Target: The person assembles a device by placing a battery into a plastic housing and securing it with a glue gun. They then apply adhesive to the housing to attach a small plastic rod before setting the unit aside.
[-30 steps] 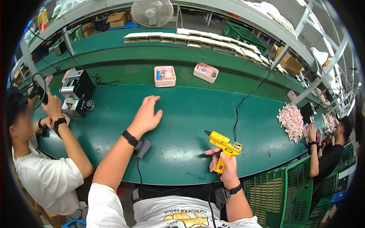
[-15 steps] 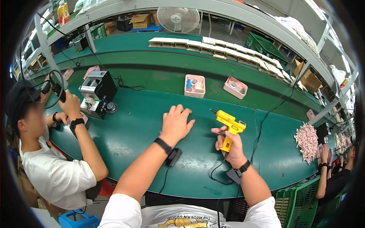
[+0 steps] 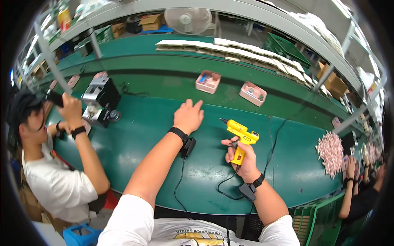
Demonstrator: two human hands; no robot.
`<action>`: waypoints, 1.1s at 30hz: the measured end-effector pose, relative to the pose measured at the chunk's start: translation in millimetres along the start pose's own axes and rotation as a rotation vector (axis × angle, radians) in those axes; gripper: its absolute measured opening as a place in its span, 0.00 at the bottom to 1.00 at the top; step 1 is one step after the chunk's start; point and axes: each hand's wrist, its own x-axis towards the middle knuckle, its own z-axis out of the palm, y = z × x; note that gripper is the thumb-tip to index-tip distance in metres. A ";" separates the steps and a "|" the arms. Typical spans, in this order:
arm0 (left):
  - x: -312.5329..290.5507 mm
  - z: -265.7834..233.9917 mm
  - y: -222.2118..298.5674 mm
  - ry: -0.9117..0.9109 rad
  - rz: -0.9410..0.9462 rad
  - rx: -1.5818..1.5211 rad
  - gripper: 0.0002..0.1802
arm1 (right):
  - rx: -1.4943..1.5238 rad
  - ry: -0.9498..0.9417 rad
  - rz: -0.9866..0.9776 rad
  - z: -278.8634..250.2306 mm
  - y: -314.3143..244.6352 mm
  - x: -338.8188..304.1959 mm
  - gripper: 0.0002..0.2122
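Fingers of your right hand [image 3: 241,158] clenched the yellow glue gun [image 3: 241,138], nozzle angled clear of the desk [image 3: 143,135]; your left hand [image 3: 188,117] lay flat, released, empty.

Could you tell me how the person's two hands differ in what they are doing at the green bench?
The right hand is closed around the grip of the yellow glue gun, held upright; the left hand holds nothing. The left hand lies flat, palm down, on the green bench, farther forward than the right hand. Both wear a dark wristband with a small black unit attached.
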 end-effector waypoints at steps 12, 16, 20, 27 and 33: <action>-99.3 -40.8 -5.8 -0.088 0.176 -0.436 0.19 | -0.005 0.001 -0.024 -3.1 -4.0 -10.7 0.13; -108.2 -40.4 -4.8 -0.015 0.185 -0.463 0.14 | -0.003 0.071 -0.058 6.1 -5.6 -13.7 0.12; -115.5 -52.9 9.6 0.009 0.213 -0.524 0.14 | 0.019 0.165 -0.086 12.5 -5.5 -17.3 0.12; -122.1 -50.4 23.2 0.005 0.226 -0.635 0.19 | 0.079 0.129 -0.046 9.8 -7.7 -16.5 0.12; -121.1 -55.9 24.8 -0.009 0.245 -0.627 0.20 | 0.054 0.126 -0.047 16.0 -5.1 -16.9 0.12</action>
